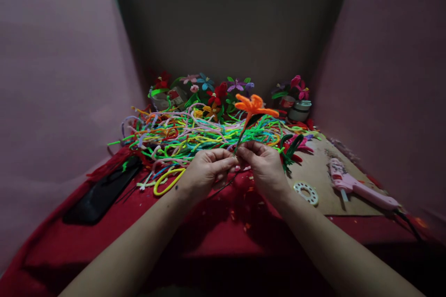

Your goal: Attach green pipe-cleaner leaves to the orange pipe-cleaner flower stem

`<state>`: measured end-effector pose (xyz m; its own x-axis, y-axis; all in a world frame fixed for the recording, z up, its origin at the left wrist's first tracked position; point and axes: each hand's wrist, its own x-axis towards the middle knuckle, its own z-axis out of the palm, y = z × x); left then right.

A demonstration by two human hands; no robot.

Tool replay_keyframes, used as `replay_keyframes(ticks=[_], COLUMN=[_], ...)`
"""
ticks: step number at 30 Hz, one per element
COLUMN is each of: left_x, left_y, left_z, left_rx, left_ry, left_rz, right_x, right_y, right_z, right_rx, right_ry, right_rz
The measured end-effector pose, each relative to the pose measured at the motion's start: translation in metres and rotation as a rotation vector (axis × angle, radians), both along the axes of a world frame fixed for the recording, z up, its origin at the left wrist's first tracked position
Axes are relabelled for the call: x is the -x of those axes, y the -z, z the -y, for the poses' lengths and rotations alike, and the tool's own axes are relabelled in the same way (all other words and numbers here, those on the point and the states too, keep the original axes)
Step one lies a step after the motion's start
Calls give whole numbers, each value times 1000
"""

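Observation:
An orange pipe-cleaner flower (253,105) on a thin dark stem rises between my hands. My left hand (206,169) is closed in a pinch at the bottom of the stem. My right hand (264,163) is also closed, its fingertips pinching the stem just beside the left. Both hands hover over a red cloth (216,232). Behind them lies a tangle of bright pipe cleaners (195,134) in green, yellow, pink and blue.
Finished pipe-cleaner flowers (216,89) stand in a row at the back, with small jars (298,110) on the right. A pink glue gun (358,186) and a white tape ring (305,192) lie on brown cardboard (331,204). A black flat object (104,192) lies left.

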<state>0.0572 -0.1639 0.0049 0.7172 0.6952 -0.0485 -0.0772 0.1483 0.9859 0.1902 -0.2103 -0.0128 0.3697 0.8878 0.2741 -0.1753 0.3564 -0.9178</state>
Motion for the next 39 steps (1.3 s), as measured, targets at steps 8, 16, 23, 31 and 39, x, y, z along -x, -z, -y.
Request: replay_keyframes(ticks=[8,16,23,31,39], left_x=[-1,1,-3,-1,1], left_y=[1,3,2,3,-1], left_z=[0,-3,-2,-11,-7], left_rx=[84,-24,-170,-191,-330], left_ry=[83,136,54,-36,-106], left_rz=[-1,-74,-199,-232,-332], right_x=[-1,1,-17,-105,-130], right_y=[-7,2,-13,-10,-9], right_z=[-2,-2,16,48,44], right_rx=[96,139,17,307,435], right_ry=[-235,-319,21,440,709], right_rz=[-371,-430,-226,391,1055])
